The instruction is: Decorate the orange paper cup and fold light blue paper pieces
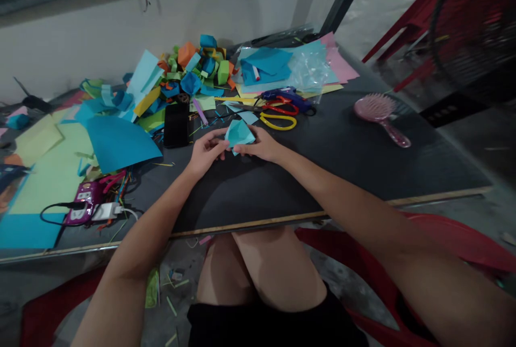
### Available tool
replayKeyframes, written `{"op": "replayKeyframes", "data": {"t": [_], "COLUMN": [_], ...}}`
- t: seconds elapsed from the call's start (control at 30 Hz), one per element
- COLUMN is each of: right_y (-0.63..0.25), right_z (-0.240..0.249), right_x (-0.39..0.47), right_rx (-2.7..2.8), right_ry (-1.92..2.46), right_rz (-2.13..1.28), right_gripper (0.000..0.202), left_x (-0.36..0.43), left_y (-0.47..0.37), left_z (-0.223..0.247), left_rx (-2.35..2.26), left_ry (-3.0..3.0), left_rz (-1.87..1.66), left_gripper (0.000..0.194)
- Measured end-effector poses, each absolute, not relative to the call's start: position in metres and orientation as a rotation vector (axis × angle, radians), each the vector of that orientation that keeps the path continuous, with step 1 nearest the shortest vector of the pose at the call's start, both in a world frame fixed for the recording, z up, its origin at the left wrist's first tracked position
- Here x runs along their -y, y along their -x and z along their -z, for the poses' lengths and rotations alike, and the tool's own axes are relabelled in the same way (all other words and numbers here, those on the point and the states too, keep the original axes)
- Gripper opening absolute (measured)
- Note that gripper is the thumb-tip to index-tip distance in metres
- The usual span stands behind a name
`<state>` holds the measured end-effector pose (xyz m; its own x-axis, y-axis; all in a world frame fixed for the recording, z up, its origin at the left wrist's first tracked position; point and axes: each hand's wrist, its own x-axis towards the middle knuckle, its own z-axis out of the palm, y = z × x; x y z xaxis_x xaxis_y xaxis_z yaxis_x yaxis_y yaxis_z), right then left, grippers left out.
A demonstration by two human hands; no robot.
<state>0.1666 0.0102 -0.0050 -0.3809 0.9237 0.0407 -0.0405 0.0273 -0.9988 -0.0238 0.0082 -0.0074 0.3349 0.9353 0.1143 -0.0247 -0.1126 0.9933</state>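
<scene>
A small light-blue folded paper (pixel 239 133) is held between both hands just above the dark table. My left hand (pixel 210 149) pinches its left edge, with the thumb in front. On the other side, my right hand (pixel 260 145) grips the right edge, its thumb across the lower part. The paper looks creased, with raised points at the top and bottom. Behind it lie scissors with yellow and red handles (pixel 278 121) and a blue glue gun (pixel 288 97). A black phone (pixel 176 125) rests to the left of my left hand.
Colourful folded paper pieces (pixel 193 70) are heaped by the wall. Paper sheets (pixel 121 143) and a purple power strip (pixel 85 202) with cables occupy the left. A pink hairbrush (pixel 379 113) lies on the right. A fan (pixel 475 30) stands past the table (pixel 363 170).
</scene>
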Motion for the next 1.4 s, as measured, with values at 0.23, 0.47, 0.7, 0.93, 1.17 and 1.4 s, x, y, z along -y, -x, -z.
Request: {"op": "replayKeyframes", "data": {"t": [0.23,0.47,0.7,0.93,1.17,1.4], "right_y": [-0.1666,-0.1678,-0.1669,-0.167,-0.1673,-0.167], "right_z": [0.0054,0.0045,0.0046,0.0039,0.0048,0.0056], "right_x": [-0.0115,-0.0108,-0.0114,-0.011,-0.0114,-0.0118], "right_rx": [1.531,1.538,1.549,1.558,1.557,1.563], "right_ry": [0.921,0.943,0.916,0.891,0.913,0.916], "right_rz": [-1.471,-1.469,-1.467,-1.472,-1.453,-1.45], "right_gripper": [0.055,0.06,0.059,0.059,0.061,0.063], "left_x": [-0.0081,-0.0085,-0.007,-0.0084,-0.0095,-0.0104], "left_y": [0.024,0.0241,0.0231,0.0237,0.0248,0.0255], "left_z": [0.0074,0.0085,0.0052,0.0064,0.0101,0.0114], "left_rx": [-0.923,-0.931,-0.921,-0.908,-0.913,-0.903], "left_ry": [-1.401,-1.346,-1.335,-1.352,-1.359,-1.354], "left_rz": [-1.056,-1.066,-1.075,-1.081,-1.069,-1.073], "left_gripper": [0.059,0.055,0.054,0.049,0.048,0.047]}}
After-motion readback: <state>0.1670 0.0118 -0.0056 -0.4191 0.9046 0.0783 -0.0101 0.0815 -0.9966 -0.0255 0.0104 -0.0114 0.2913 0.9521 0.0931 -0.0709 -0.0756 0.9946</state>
